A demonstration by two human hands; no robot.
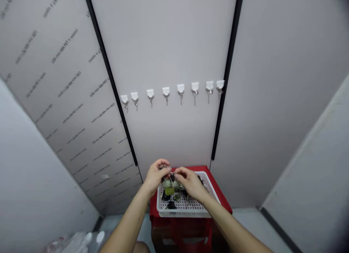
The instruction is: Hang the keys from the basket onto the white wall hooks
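My left hand (156,176) and my right hand (191,183) are close together over the far left part of a white plastic basket (188,213). Both have fingers pinched around a small dark item with a thin pale cord or strap; its kind is too small to make out. Directly beneath lies a pale greenish rounded thing (167,184). Nearby in the basket are a yellow-green piece (169,191), a small green patterned item (177,197) and a black item (171,205). My right hand hides part of the contents.
The basket stands on a red cloth (222,199) over a box-like stand. On the wall (166,45) ahead is a row of several white hooks (166,92) between black strips (227,64). Clear plastic bottles with white caps (88,239) are at the lower left.
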